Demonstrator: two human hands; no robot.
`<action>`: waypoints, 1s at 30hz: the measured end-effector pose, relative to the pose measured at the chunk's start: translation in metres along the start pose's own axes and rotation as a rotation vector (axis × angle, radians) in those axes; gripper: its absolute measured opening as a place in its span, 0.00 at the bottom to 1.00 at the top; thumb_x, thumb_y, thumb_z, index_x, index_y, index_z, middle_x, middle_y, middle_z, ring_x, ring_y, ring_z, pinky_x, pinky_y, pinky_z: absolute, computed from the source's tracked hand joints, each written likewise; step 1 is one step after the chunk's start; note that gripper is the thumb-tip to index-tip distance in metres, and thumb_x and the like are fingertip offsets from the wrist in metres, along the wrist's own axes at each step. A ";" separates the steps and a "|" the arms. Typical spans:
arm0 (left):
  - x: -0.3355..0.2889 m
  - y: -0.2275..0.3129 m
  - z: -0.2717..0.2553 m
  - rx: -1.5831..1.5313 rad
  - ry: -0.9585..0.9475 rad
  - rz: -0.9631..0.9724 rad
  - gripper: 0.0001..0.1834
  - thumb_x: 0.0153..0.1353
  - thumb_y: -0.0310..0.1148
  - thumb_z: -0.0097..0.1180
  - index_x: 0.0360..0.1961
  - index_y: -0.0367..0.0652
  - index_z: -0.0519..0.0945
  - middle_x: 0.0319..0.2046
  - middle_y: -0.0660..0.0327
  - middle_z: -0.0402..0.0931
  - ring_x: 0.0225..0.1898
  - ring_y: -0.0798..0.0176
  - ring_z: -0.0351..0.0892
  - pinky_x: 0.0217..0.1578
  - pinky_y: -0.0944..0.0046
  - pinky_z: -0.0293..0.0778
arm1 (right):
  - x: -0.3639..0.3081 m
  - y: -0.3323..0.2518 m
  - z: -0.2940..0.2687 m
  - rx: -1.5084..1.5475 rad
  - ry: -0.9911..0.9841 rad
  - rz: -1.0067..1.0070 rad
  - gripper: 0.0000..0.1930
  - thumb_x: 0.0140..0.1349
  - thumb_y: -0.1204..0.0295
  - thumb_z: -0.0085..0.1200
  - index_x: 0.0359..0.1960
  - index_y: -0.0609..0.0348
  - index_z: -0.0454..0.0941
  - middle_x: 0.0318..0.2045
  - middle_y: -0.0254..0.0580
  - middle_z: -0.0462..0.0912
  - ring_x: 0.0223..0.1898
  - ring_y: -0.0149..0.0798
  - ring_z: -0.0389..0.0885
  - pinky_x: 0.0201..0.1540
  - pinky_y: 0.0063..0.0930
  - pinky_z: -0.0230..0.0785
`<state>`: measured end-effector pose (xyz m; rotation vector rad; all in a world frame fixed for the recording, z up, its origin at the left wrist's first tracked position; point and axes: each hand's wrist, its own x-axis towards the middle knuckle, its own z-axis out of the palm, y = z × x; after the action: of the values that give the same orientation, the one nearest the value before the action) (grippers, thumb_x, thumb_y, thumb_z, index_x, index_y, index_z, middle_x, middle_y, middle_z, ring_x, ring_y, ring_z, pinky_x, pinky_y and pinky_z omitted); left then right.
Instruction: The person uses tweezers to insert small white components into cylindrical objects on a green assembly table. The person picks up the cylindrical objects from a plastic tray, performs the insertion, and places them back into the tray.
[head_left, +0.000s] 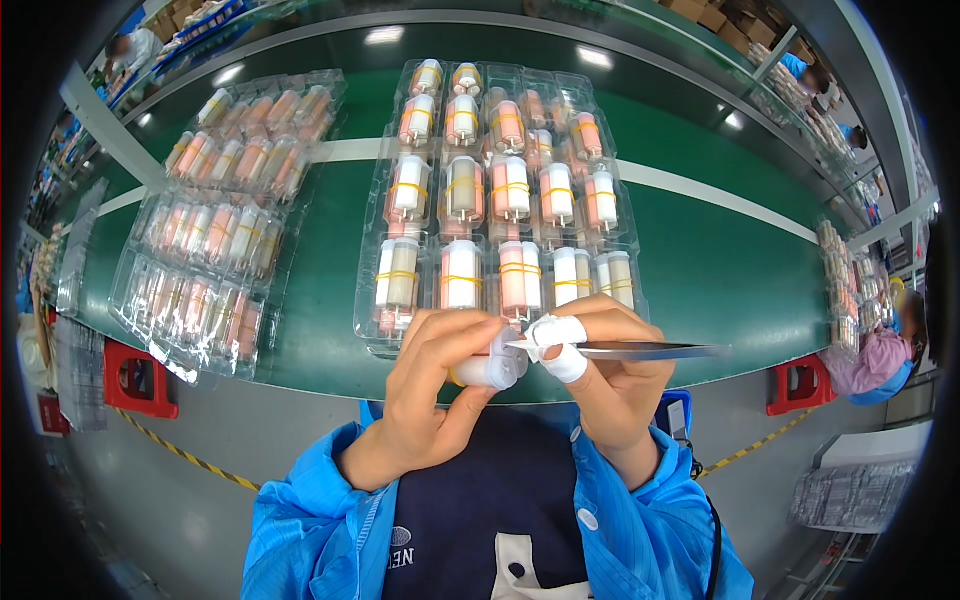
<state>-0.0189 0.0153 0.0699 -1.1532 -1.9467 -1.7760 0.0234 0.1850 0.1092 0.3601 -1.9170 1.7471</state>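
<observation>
My left hand is closed round a small bundle of pale, translucent-ended cylinders, tilted with its end facing right. A bit of yellow band shows beside the fingers. My right hand pinches metal tweezers, its thumb and forefinger wrapped in white coverings. The tweezers' pointed tip lies at the bundle's right end; whether it touches cannot be made out. Just beyond my hands, a clear plastic tray holds rows of pink, white and grey-brown cylinder bundles with yellow bands.
The trays lie on a green worktable. More filled clear trays stand at the left, and others at the far right. Red stools sit below the table edge. A person in pink and blue is at the right.
</observation>
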 end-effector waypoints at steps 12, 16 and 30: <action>-0.002 -0.002 0.000 -0.008 0.007 -0.052 0.25 0.45 0.16 0.59 0.49 0.32 0.73 0.44 0.48 0.75 0.42 0.51 0.75 0.42 0.59 0.70 | 0.010 -0.010 -0.002 -0.099 -0.139 0.059 0.07 0.53 0.81 0.59 0.35 0.64 0.81 0.30 0.44 0.82 0.31 0.36 0.80 0.34 0.25 0.71; -0.007 0.011 0.005 -0.458 0.129 -0.359 0.25 0.49 0.16 0.59 0.51 0.32 0.72 0.47 0.49 0.73 0.47 0.55 0.75 0.47 0.62 0.71 | 0.000 -0.001 0.003 0.112 0.026 0.066 0.08 0.53 0.80 0.60 0.36 0.64 0.81 0.31 0.46 0.82 0.34 0.36 0.80 0.37 0.27 0.71; -0.009 0.001 0.000 0.000 -0.015 -0.058 0.24 0.51 0.19 0.61 0.50 0.33 0.67 0.45 0.47 0.72 0.46 0.55 0.72 0.48 0.59 0.69 | -0.005 -0.004 0.006 -0.011 0.018 0.027 0.09 0.52 0.79 0.62 0.37 0.63 0.81 0.33 0.47 0.82 0.35 0.37 0.81 0.39 0.26 0.72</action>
<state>-0.0131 0.0117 0.0648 -1.1236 -2.0082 -1.8012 0.0284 0.1782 0.1100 0.3145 -1.9262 1.7504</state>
